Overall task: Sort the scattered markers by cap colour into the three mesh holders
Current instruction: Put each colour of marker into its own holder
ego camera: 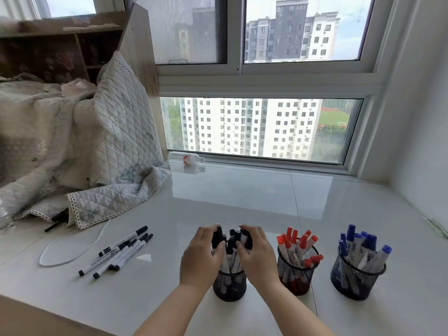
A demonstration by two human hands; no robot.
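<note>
Both my hands curl around the black-capped markers (230,241) standing in the leftmost mesh holder (229,286): left hand (202,257) and right hand (258,254) grip the bunch. Several black markers (121,251) lie loose on the bench (242,195), left of it.

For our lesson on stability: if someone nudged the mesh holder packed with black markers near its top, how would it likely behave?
The black-marker holder is narrow, with markers rising well above its rim, so it probably tips easily. The glossy sill may let it slide instead.
</note>
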